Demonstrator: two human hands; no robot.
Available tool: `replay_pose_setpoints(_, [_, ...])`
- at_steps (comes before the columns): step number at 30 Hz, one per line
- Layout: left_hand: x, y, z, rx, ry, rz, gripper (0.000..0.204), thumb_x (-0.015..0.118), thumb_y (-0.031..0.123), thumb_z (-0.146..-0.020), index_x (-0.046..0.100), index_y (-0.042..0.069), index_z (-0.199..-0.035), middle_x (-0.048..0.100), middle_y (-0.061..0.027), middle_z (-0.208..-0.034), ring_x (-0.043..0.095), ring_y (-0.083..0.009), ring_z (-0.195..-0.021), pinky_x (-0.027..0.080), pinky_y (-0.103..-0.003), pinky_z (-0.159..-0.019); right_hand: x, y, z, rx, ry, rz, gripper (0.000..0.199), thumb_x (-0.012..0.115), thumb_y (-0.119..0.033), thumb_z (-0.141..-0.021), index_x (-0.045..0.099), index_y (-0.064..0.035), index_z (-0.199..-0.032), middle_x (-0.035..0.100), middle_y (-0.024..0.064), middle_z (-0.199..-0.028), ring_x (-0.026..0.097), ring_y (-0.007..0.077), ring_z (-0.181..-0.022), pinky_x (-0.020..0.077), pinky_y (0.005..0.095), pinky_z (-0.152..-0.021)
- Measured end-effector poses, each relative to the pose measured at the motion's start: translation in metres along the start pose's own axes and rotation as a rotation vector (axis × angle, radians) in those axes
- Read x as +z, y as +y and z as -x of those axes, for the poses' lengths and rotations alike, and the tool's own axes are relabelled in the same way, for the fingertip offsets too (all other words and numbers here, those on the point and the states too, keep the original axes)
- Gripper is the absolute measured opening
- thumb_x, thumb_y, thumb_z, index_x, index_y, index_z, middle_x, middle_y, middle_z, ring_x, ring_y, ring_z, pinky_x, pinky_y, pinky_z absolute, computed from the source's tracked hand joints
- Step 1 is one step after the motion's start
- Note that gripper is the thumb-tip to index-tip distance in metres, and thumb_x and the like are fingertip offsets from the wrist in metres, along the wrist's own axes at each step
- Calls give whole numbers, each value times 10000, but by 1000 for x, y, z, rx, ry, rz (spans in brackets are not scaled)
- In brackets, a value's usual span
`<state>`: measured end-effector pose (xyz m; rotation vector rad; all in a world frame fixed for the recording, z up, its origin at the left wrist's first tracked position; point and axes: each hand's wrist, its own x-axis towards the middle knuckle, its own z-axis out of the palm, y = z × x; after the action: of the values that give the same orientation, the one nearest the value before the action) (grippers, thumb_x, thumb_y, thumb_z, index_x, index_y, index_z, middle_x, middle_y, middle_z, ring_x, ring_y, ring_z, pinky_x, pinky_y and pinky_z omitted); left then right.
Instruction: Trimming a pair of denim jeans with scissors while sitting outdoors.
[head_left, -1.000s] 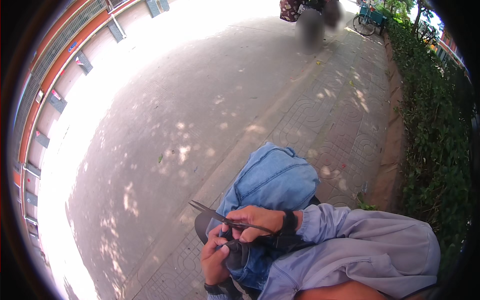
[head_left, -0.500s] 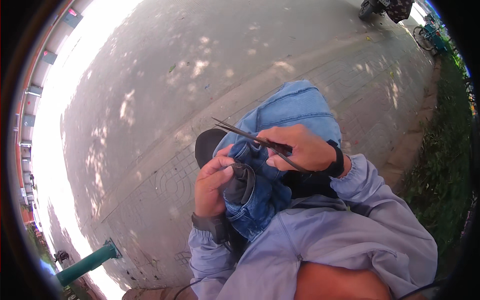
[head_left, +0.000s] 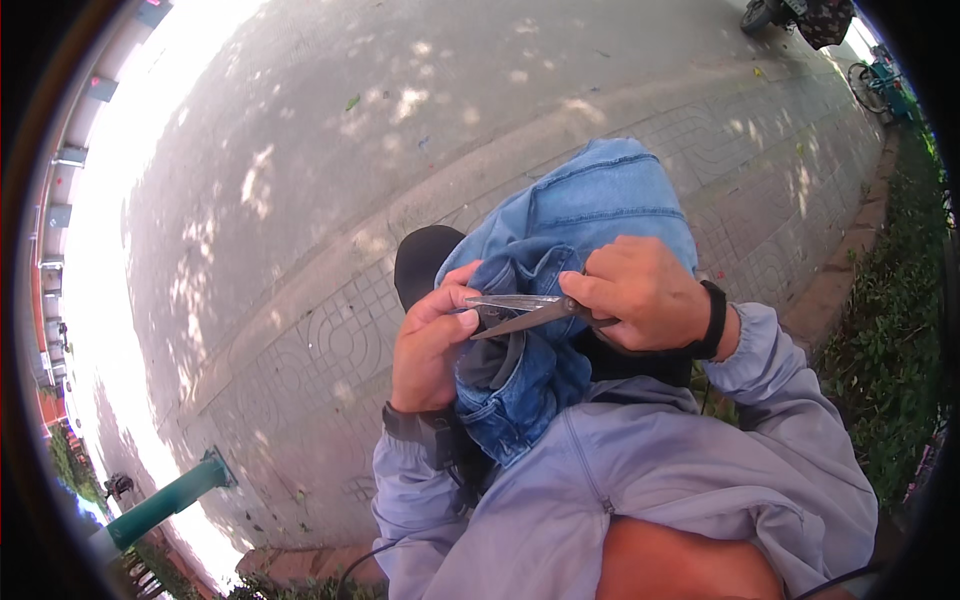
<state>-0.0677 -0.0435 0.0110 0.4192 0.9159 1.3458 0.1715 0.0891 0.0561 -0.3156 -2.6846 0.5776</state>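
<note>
A pair of scissors (head_left: 535, 312) is in my right hand (head_left: 640, 298), its fingers wrapped round the dark handles. The blades are parted and reach left, their tips close to my left fingertips. My left hand (head_left: 430, 335) pinches an edge of a blue denim garment (head_left: 525, 400) on my lap. A dark grey lining (head_left: 492, 362) shows at the pinched part, partly behind the lower blade. Lighter blue denim (head_left: 600, 195) spreads over the lap beyond my hands. Whether the blades touch the cloth, I cannot tell.
Patterned paving (head_left: 320, 330) lies ahead and to the left. A green metal post (head_left: 170, 500) stands at lower left. Low green plants (head_left: 885, 300) run along a kerb on the right. A parked motorbike (head_left: 765, 18) is at the far right. A black rounded thing (head_left: 425, 262) shows beside the denim.
My right hand has turned the scissors, lowering their tips from above the garment to beside my left fingers. The blades have spread wider. My left hand keeps its pinch on the denim.
</note>
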Motion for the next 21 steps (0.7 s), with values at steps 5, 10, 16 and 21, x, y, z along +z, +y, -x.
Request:
replay_pose_setpoints(5, [0, 0, 0, 8, -20, -2, 185, 586, 61, -786, 652, -19, -940, 438, -128, -1420, 520, -166, -1173, 379, -303, -987, 6, 0, 1, 9, 9, -12, 323, 736, -72, -696, 638, -55, -1003, 533, 61, -700, 535, 271, -581, 394, 393, -543])
replay_pose_setpoints(10, [1, 1, 1, -5, -8, -35, 149, 601, 63, -809, 656, -8, -928, 451, -117, -1385, 517, -149, -1141, 378, -274, -931, 7, 2, 3, 13, -4, -7, 303, 733, -80, -701, 633, -57, -986, 525, 62, -677, 541, 268, -561, 400, 393, -522])
replay_pose_setpoints(16, [8, 2, 2, 8, 15, -79, 114, 610, 58, -819, 658, -3, -902, 470, -100, -1357, 505, -121, -1115, 367, -252, -915, 6, 0, 1, 29, -44, 11, 230, 712, -125, -750, 654, -65, -965, 557, 62, -679, 610, 257, -572, 453, 379, -498])
replay_pose_setpoints(21, [5, 2, 2, 2, -8, -85, 120, 601, 55, -823, 658, -7, -909, 467, -104, -1365, 506, -120, -1109, 372, -250, -912, 5, 0, 1, 40, -68, -18, 200, 707, -128, -770, 659, -66, -954, 565, 64, -680, 619, 251, -576, 456, 374, -495])
